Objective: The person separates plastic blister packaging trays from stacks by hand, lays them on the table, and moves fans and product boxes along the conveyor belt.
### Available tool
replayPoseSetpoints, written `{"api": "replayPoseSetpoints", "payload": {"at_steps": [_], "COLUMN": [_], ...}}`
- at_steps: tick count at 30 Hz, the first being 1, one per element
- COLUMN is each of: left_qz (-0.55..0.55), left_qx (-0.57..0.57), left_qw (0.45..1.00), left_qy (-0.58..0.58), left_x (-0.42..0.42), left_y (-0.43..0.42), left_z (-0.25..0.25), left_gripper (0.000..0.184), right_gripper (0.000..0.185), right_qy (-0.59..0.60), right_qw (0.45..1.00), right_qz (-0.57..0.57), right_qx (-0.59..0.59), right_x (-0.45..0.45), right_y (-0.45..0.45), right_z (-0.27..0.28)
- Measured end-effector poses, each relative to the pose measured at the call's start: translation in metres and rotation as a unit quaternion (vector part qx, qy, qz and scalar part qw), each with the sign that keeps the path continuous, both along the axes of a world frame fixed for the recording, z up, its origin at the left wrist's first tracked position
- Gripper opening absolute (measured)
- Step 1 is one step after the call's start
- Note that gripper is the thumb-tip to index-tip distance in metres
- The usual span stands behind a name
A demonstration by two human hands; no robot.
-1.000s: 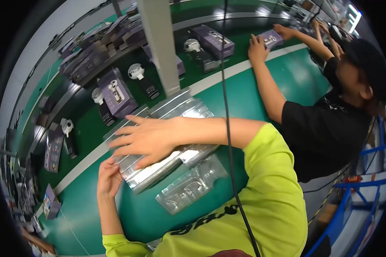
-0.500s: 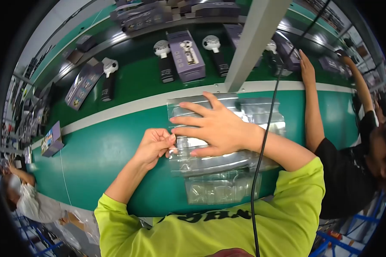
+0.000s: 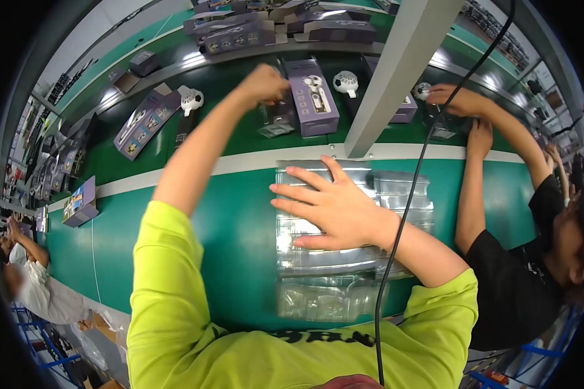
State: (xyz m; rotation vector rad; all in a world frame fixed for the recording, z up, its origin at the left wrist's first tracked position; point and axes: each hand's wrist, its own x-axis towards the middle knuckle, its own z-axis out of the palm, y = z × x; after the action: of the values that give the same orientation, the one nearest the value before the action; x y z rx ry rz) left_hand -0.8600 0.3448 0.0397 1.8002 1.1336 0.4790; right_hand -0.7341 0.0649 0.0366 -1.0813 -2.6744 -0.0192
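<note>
My left hand point(image 3: 263, 84) reaches out over the dark green belt, fingers curled and a little blurred. A clear plastic tray point(image 3: 276, 123) shows at and below its fingertips, beside a purple box point(image 3: 312, 97) with a fan picture. The black-handled fan at this spot is mostly hidden by my hand and the plastic. Spread flat, my right hand point(image 3: 341, 207) is open on stacked clear plastic trays point(image 3: 298, 249) on the green table. Another clear tray point(image 3: 324, 299) lies nearer my body.
A white-headed fan point(image 3: 346, 83) and more purple boxes point(image 3: 147, 123) lie on the belt. A grey post point(image 3: 405, 71) rises at its edge, and a black cable point(image 3: 402, 227) hangs before my right arm. A co-worker's arms point(image 3: 477, 175) reach over at right. One small box point(image 3: 80, 202) stands left.
My left hand has left the tray stack's edge and moved forward to the belt, where clear plastic now shows beside the purple box. My right hand stays spread on the stack.
</note>
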Motion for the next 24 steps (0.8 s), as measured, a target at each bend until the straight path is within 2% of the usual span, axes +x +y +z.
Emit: {"api": "replayPoseSetpoints", "payload": {"at_steps": [2,4,6,7,8,9,12,15,17,22,24], "left_qz": [-0.025,-0.044,-0.031,-0.038,-0.046,-0.03,-0.093,-0.19,-0.185,-0.165,-0.193], "left_qx": [-0.006,-0.003,-0.064,0.085,0.234,0.322,0.041,-0.209,-0.275,-0.282,-0.305], "left_qw": [1.0,0.999,0.997,0.995,0.971,0.945,0.995,0.952,0.929,0.914,0.899], "left_qy": [0.015,0.014,-0.031,-0.025,-0.017,0.037,-0.016,-0.115,-0.164,-0.239,-0.248], "left_x": [0.03,0.036,0.029,0.016,-0.004,-0.027,-0.099,-0.142,-0.15,-0.163,-0.171], "left_y": [0.002,-0.008,-0.014,-0.021,-0.036,-0.057,-0.108,-0.145,-0.158,-0.159,-0.162], "left_z": [-0.029,-0.024,-0.011,-0.006,0.002,0.015,0.003,-0.029,-0.039,-0.047,-0.045], "left_gripper": [0.039,0.041,0.044,0.046,0.048,0.049,0.054,0.047,0.042,0.033,0.028], "right_gripper": [0.062,0.062,0.062,0.062,0.061,0.061,0.06,0.058,0.057,0.057,0.055], "right_qy": [0.001,0.0,0.007,0.007,0.007,0.009,0.022,0.018,0.007,-0.018,-0.013], "right_qw": [1.0,1.0,1.0,1.0,1.0,1.0,1.0,1.0,1.0,1.0,1.0], "right_qz": [-0.009,-0.011,-0.006,-0.004,-0.008,-0.01,-0.017,-0.019,-0.007,-0.009,-0.011], "right_qx": [-0.004,0.006,0.008,0.004,0.002,0.0,-0.004,0.003,0.003,0.002,0.007], "right_x": [-0.007,-0.015,-0.022,-0.023,-0.022,-0.023,-0.033,-0.041,-0.05,-0.064,-0.071], "right_y": [0.001,0.004,0.001,0.001,0.0,0.0,0.0,0.003,0.005,0.007,0.01], "right_z": [0.003,0.004,0.001,0.001,0.003,0.005,0.007,0.011,0.012,0.018,0.02]}}
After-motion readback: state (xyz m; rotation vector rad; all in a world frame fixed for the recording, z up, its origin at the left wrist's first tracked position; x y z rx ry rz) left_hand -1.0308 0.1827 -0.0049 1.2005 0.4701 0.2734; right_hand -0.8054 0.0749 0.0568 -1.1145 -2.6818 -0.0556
